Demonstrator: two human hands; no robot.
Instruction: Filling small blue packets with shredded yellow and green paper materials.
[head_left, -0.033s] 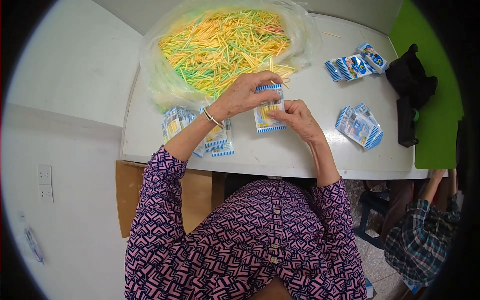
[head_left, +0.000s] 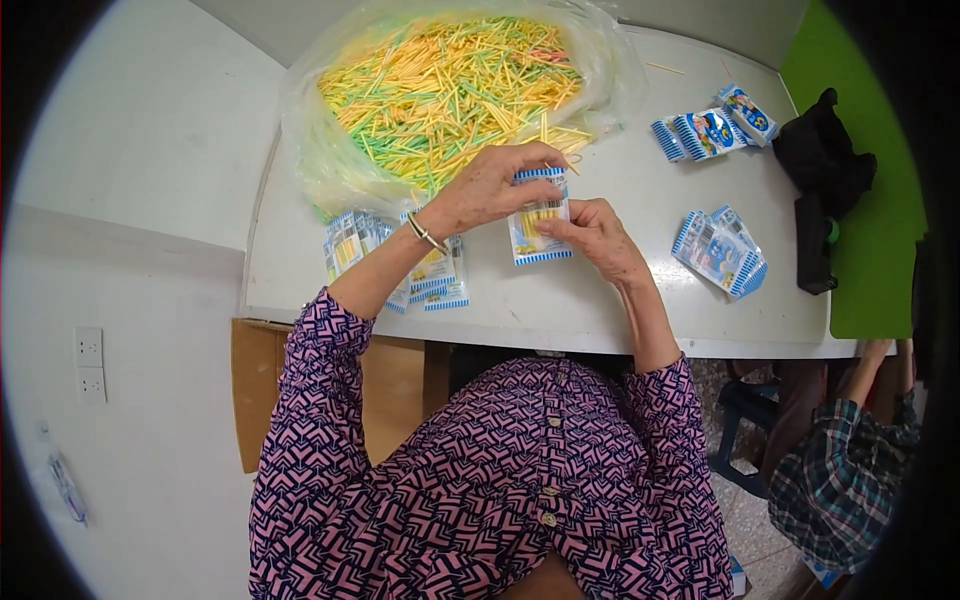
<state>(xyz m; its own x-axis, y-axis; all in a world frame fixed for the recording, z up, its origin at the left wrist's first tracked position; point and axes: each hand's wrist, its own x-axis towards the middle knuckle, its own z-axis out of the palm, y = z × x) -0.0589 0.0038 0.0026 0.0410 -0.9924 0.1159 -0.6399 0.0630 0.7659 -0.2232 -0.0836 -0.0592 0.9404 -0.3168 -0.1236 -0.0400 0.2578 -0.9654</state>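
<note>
Both my hands are at a small clear packet with blue-and-white striped ends, held upright above the table in front of me. Yellow sticks show through its front. My right hand grips its right side, thumb pressed on the front. At the top edge my left hand is closed, with its thumb across the packet's front and the index finger curled over. Thin yellow stick ends jut out by the left fingertips; whether those fingers pinch them I cannot tell. Beyond lies a big open plastic bag heaped with yellow, green and some pink sticks.
Several similar packets lie under and beside my left forearm. To the right are flat packets, and fuller blue packets farther back. A black object rests by the green panel. A person in a checked sleeve sits at the lower right.
</note>
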